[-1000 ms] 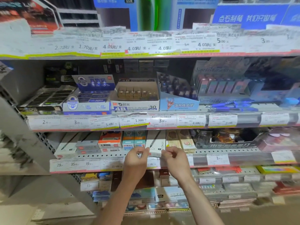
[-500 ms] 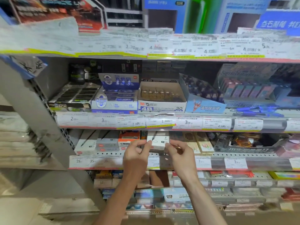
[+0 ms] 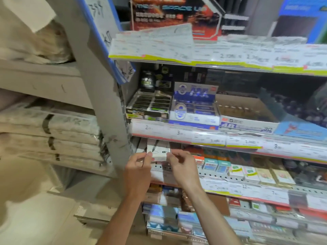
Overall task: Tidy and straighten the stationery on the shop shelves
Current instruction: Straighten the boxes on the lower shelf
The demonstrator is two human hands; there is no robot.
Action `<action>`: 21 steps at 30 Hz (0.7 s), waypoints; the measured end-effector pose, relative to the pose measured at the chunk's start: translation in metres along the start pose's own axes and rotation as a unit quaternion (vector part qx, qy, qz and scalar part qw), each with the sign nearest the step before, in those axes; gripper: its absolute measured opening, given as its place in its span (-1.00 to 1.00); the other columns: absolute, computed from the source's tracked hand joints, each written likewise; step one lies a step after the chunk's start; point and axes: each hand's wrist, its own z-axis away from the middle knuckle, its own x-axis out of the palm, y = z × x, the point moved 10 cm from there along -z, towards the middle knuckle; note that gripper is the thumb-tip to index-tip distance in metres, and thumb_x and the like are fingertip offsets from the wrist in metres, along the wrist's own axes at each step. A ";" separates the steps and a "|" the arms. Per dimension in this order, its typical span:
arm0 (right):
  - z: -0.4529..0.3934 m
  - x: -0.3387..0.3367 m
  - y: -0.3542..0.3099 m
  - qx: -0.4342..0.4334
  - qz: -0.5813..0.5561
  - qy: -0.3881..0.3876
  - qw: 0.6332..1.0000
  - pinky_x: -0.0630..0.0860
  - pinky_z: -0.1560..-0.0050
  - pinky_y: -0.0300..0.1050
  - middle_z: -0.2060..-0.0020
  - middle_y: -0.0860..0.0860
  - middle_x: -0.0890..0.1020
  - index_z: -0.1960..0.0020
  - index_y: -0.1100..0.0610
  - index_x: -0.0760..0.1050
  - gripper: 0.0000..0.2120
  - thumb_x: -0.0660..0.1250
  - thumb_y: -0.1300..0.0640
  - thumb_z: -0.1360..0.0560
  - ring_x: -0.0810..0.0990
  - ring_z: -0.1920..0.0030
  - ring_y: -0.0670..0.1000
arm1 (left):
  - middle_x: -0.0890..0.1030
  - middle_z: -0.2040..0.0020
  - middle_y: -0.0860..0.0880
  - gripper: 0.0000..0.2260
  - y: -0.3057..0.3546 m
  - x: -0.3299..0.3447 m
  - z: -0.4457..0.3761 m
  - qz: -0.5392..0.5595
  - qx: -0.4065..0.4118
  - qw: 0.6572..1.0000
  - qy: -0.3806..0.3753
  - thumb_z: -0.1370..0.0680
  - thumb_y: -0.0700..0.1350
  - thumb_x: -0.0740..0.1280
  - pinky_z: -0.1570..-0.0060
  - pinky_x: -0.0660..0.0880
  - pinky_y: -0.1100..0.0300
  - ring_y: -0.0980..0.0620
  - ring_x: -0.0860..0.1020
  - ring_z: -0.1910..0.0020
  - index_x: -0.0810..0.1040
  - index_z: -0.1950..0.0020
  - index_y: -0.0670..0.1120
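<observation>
A white pen box (image 3: 158, 152) with a black pen printed on it is held between both hands at the left end of the third shelf (image 3: 219, 175). My left hand (image 3: 138, 162) pinches its left edge. My right hand (image 3: 180, 163) pinches its right edge. The box is partly under the price rail of the shelf above, so its far end is hidden. To its right, small teal, white and beige boxes (image 3: 235, 171) stand in a row along the shelf front.
A grey upright post (image 3: 106, 96) borders the shelves on the left, with stacked wrapped paper packs (image 3: 49, 131) beyond it. Above sit a black display box (image 3: 150, 106), a blue eraser box (image 3: 193, 110) and a 4B eraser carton (image 3: 247, 119). More stationery fills the lower shelves (image 3: 247, 213).
Both hands lifted the white pen box out of the row and carried it leftward to the shelf's left end. The camera swung left and closer.
</observation>
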 end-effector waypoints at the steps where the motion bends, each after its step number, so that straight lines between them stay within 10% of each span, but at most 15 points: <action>1: 0.000 0.011 -0.001 0.004 0.007 -0.007 1.000 0.42 0.05 -0.43 -0.02 -0.01 0.56 -0.10 0.13 0.64 -0.80 0.34 0.05 -0.57 0.58 0.09 -0.17 | 0.68 0.14 -0.06 -0.93 -0.004 -0.006 -0.005 -0.011 0.004 1.000 0.001 -0.57 -0.02 0.36 0.12 0.52 0.11 0.00 0.62 0.16 0.60 0.10 0.05; 6: 0.003 0.039 -0.007 -0.008 0.045 -0.018 0.999 0.33 0.11 -0.58 0.02 -0.05 0.54 -0.10 0.10 0.64 -0.81 0.32 0.07 -0.58 0.52 0.08 -0.20 | 0.67 0.21 -0.03 -0.91 -0.024 -0.032 -0.023 -0.066 0.030 0.997 0.031 -0.55 0.13 0.31 0.07 0.57 -0.04 0.00 0.64 0.20 0.55 0.15 0.24; 14: 0.011 0.051 -0.021 -0.063 0.143 -0.017 0.988 0.52 -0.12 -0.08 0.02 -0.04 0.56 -0.08 0.07 0.64 -0.75 0.30 -0.06 -0.59 0.59 -0.01 -0.03 | 0.66 0.00 0.06 -0.79 -0.025 -0.041 -0.028 -0.113 0.070 0.991 0.010 -0.57 0.11 0.28 -0.02 0.58 -0.04 0.08 0.63 0.08 0.63 -0.10 0.09; 21: 0.012 0.030 -0.033 -0.153 0.271 0.005 0.950 0.39 -0.13 -0.23 -0.07 -0.03 0.57 -0.26 0.04 0.58 -0.69 0.28 -0.06 -0.60 0.50 -0.13 -0.03 | 0.52 -0.13 0.04 -0.74 0.004 -0.039 -0.012 -0.241 0.218 0.946 0.002 -0.50 -0.04 0.45 0.08 0.45 0.30 0.20 0.55 0.08 0.62 -0.18 -0.01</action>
